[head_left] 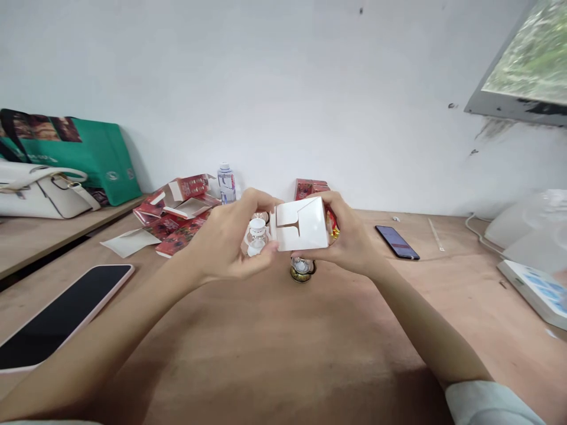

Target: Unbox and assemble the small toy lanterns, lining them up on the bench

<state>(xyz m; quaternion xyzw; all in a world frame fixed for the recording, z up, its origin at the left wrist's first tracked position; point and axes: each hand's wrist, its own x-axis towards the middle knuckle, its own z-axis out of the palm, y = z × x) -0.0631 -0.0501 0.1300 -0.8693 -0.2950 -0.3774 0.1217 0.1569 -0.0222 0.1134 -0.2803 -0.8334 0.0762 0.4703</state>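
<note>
A small white cardboard box (303, 225) is up in front of me, with a T-shaped slot between the folded flaps facing me. My right hand (348, 233) wraps around its right side. At the left edge, the thumb and fingers of my left hand (237, 235) pinch the box. Partly behind the left hand is a small clear piece with a white cap (257, 230). Below the box, a small glass piece with an ornate gold-coloured base (301, 270) stands on the table, its top hidden. Red and gold wrapping (333, 224) shows beside my right fingers.
Red printed cartons (181, 227) lie heaped at the back left beside a plastic bottle (226, 184). A large phone (66, 313) lies front left, a smaller phone (396, 242) right. A white handbag (42, 189), green bag (104, 159) and white box-like item (535, 289) flank the table.
</note>
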